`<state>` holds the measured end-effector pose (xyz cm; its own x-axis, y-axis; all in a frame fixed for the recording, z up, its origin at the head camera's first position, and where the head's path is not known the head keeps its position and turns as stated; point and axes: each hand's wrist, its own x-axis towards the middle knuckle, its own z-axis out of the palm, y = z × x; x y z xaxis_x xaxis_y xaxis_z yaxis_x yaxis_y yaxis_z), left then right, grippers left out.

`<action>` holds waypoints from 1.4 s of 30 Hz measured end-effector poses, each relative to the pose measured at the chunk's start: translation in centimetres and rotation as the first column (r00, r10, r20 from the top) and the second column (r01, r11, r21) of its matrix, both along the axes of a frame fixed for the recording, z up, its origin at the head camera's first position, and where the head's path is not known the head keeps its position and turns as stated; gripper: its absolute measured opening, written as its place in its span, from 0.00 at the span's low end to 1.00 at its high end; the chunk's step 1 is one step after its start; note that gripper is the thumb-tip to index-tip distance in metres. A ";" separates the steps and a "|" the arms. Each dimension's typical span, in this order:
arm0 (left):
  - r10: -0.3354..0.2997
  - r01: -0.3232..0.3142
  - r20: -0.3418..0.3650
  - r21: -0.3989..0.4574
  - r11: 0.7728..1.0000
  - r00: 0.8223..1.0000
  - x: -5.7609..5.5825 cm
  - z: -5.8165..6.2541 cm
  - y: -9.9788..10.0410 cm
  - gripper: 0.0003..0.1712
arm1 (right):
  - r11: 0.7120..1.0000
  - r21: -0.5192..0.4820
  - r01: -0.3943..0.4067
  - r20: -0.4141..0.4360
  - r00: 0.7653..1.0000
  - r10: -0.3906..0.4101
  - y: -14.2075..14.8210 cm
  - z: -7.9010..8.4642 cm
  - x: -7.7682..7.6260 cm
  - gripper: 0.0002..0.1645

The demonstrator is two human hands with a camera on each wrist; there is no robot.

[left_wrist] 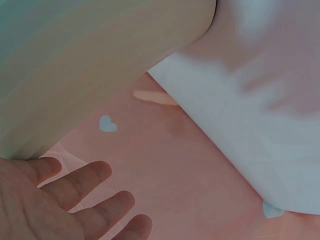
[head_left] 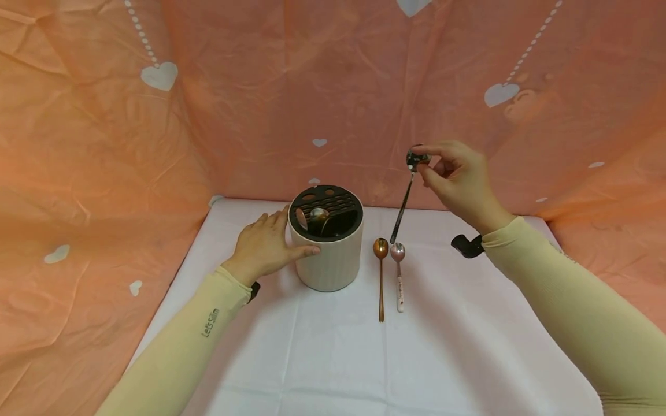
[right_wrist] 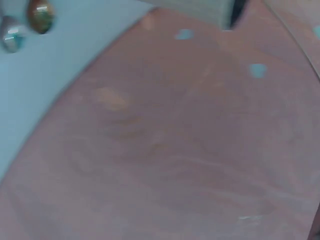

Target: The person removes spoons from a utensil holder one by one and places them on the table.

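Observation:
My right hand (head_left: 458, 179) pinches a dark-handled spoon (head_left: 403, 211) at its bowl, above the table; the handle hangs down and slants slightly left. On the left, my left hand (head_left: 264, 245) lies with extended fingers against the side of a whitish cylindrical utensil holder (head_left: 330, 268). Its black slotted lid (head_left: 340, 225) has a spoon (head_left: 319, 214) and another rounded utensil end standing in the opening. In the left wrist view, the fingers (left_wrist: 77, 185) are spread beside the holder (left_wrist: 100, 65). The right wrist view does not show the right hand.
Right of the holder, a gold spoon (head_left: 381, 283) and a silver spoon with a patterned white handle (head_left: 399, 283) lie side by side on the white-covered table (head_left: 322, 352). Orange-pink cloth (head_left: 354, 104) with hearts hangs behind and at both sides.

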<state>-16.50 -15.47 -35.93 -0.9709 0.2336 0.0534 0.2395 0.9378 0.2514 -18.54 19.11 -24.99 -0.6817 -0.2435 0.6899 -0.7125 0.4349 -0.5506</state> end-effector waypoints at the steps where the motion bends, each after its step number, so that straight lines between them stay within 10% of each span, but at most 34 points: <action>1: -0.001 0.001 -0.001 0.000 1.000 1.000 0.0 0.0 0.0 0.78 | 1.000 0.012 0.016 0.044 0.999 -0.016 0.4 -0.5 0.2 0.19; 20: 0.005 -0.005 0.023 -0.004 1.000 1.000 0.1 -0.1 -0.1 0.78 | 0.970 0.234 0.061 0.368 0.918 -0.146 7.1 -12.2 -1.1 0.19; 30: 0.008 -0.008 0.022 0.000 1.000 1.000 0.0 -0.1 0.0 0.78 | 0.958 0.281 0.065 0.562 0.797 -0.219 7.7 -15.5 -1.7 0.17; 42: 0.012 -0.012 0.016 -0.002 1.000 1.000 -0.1 -0.2 0.0 0.78 | 0.959 0.282 0.028 0.674 0.705 -0.219 8.2 -18.4 -3.4 0.17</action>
